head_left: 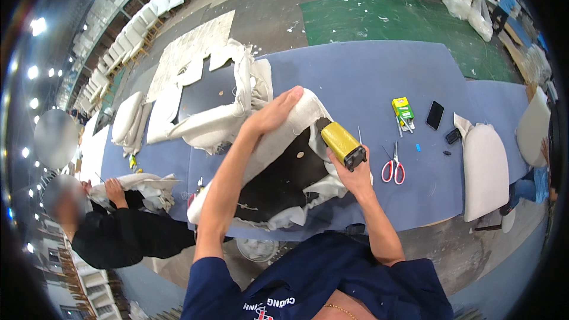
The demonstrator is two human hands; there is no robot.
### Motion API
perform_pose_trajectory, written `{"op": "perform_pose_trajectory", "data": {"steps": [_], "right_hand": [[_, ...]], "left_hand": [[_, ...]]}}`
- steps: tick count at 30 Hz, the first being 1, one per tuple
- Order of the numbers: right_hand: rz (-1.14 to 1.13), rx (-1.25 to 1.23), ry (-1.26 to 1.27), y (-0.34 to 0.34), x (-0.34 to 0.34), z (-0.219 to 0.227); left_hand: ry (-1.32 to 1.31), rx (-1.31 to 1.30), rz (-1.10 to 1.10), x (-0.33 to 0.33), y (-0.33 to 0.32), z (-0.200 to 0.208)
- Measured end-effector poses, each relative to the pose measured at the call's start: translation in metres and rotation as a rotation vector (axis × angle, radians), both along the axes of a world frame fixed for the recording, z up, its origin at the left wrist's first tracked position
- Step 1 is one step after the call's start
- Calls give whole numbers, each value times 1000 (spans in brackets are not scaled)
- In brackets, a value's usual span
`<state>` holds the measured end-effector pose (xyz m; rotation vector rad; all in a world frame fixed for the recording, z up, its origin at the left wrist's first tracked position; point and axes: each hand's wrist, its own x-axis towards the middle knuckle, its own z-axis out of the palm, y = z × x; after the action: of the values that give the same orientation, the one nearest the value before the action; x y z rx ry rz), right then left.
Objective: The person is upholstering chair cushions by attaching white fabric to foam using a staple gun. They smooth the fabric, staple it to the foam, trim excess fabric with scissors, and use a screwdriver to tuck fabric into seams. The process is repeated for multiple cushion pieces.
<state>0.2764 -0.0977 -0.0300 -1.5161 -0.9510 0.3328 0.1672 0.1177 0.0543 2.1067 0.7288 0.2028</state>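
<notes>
The left hand (274, 114) presses flat, fingers stretched, on the white cloth (303, 114) of the seat (272, 186), which lies on the blue table (338, 77), while the right hand (354, 176) grips the yellow staple gun (342, 142). For good work, I think the cloth should stay tight and the gun's nose square to it. Pale sticks (400, 125) show at the end of the green-yellow box (402, 109), and the tub (261, 259) below holds something white, unclear to me
</notes>
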Motion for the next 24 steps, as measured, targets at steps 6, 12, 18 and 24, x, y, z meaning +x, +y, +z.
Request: {"op": "perform_pose_trajectory", "data": {"steps": [6,12,18,24], "right_hand": [[-223,-61,-202,1,11,-52],[-93,97,236,-20,24,-13],[-96,-24,177,-22,36,-16],[-93,-116,61,-28,38,-33]], "left_hand": [[173,498,-76,21,-37,7],[126,778,-87,38,-62,-1],[130,803,-167,48,-77,2],[135,794,-177,46,-83,7]]}}
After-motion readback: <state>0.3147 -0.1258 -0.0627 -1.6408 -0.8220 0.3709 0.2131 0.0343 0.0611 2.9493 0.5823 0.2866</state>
